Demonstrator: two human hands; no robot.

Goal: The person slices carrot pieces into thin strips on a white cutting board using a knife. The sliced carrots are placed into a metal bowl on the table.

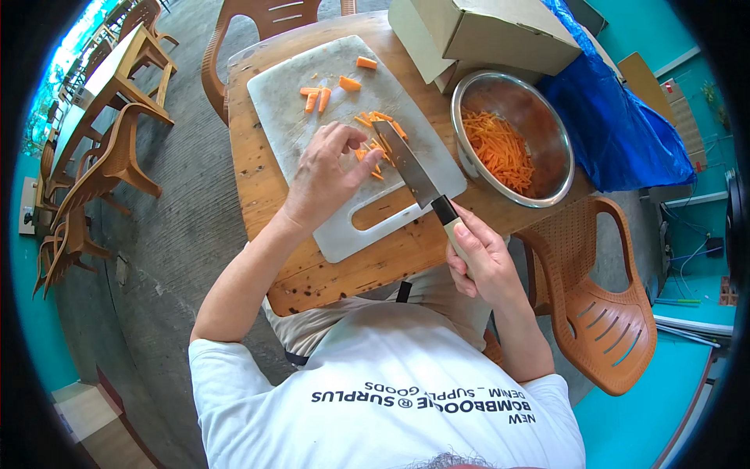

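My right hand (481, 252) grips the pale handle of a kitchen knife (409, 167), whose broad blade lies over a white plastic cutting board (293, 138). Left of the blade, my left hand (334, 170) is bent over the board, thumb and fingers beside cut carrot sticks (375, 153); whether it pinches any of them cannot be told. More sticks lie around the blade's tip. Several larger carrot pieces (350, 84) are spread on the board's far half. To the right, a metal bowl (554, 126) holds a heap of shredded carrot (498, 152).
The board and bowl stand on a wooden table (258, 176). Behind the bowl are a cardboard box (510, 41) and a blue plastic sheet (621, 129). Brown plastic chairs stand at the right (592, 293) and beyond the table's far edge (214, 64).
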